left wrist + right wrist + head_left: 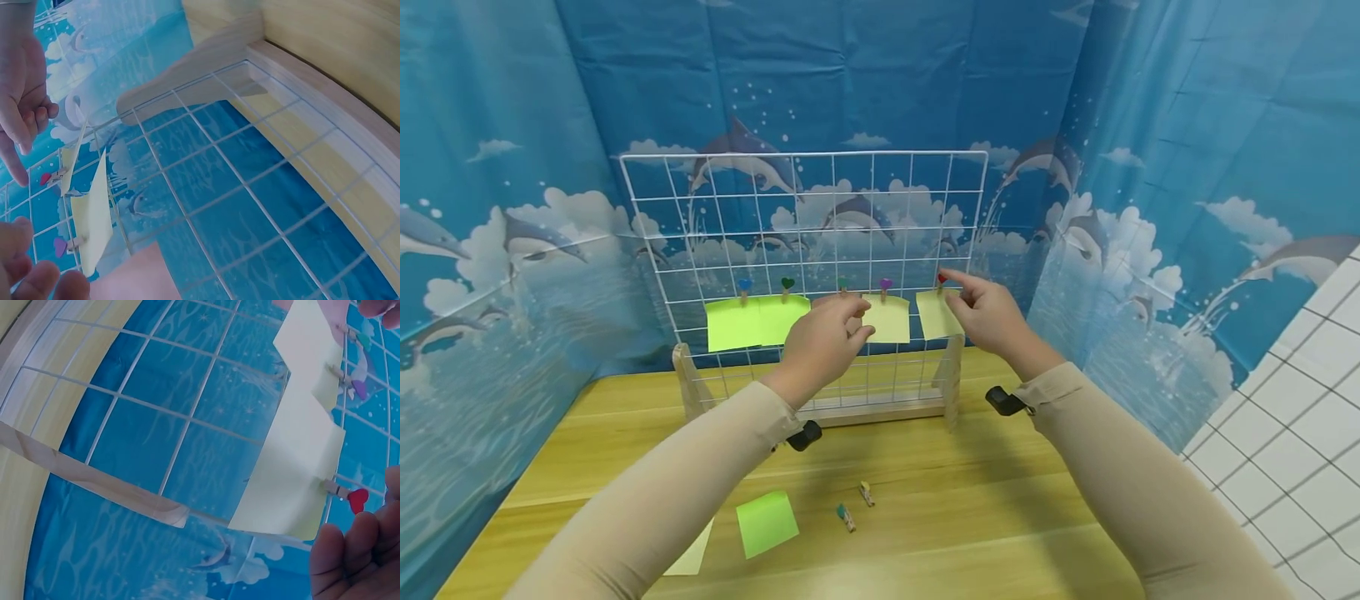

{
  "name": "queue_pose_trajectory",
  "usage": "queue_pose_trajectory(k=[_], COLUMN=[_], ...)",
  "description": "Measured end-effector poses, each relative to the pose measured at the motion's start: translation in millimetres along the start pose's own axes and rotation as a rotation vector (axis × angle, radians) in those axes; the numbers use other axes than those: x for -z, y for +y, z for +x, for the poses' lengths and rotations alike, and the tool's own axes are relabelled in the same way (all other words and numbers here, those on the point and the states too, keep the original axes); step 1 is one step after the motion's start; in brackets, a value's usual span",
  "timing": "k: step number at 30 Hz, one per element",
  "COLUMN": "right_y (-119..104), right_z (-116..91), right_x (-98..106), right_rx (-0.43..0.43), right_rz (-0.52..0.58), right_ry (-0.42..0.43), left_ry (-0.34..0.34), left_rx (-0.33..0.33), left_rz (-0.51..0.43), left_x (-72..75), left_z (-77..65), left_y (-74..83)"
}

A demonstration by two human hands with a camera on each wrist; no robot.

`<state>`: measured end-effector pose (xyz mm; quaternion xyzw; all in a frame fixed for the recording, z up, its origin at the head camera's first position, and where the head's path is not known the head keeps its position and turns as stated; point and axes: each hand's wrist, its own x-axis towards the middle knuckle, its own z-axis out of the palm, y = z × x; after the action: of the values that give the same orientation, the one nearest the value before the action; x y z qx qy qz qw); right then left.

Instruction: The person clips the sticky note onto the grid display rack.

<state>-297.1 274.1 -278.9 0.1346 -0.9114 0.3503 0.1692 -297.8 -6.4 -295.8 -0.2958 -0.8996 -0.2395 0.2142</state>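
Head: wood-grain table sat before blue dolphin-print curtains, white gridded tiling far R. White wire grid stood on it w/ sticky notes pegged; 2 loose mini clothespins lay in front. Yr R hand held nothing: index out, others bent, tip just by red-heart clothespin on end yellow note. Yr L hand, loosely bent, also empty.

L wrist: pink note showed, blocked by yr L hand in head view.

R wrist: red-heart clothespin's wood body showed on note's edge.
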Motion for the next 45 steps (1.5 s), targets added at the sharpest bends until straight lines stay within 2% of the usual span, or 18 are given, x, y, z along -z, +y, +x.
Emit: queue_pose_trajectory(k=[4,9,19,25,33,45], right_y=[-2.9,-9.4,-12.4,-11.9,-11.7,-6.3], right_z=[-6.7,-18.6,-39.7,-48.3,-58.0,-69.8], right_x=[-2.2,-5.3,-17.7,-28.3,-46.1,-78.0], right_rx=[0.026,0.057,0.101,0.124,0.142,0.129], right_rz=[-0.019,-0.013,-0.017,-0.024,-0.014,-0.015], right_ry=[-0.006,-0.036,-0.124,-0.156,-0.219,-0.283], left_ry=[-0.025,-0.059,-0.096,-0.102,-0.16,-0.183], left_rx=[-0.013,0.002,0.026,0.041,0.06,0.083], left_rz=[0.001,-0.002,0.091,0.087,0.053,0.059], left_x=[10.3,21.8,40.2,45.5,52.5,51.9], left_z=[-13.2,-32.6,-69.4,-87.3,-110.6,-150.1], left_y=[-5.4,-13.4,-29.7,-43.6,-59.5,-87.5])
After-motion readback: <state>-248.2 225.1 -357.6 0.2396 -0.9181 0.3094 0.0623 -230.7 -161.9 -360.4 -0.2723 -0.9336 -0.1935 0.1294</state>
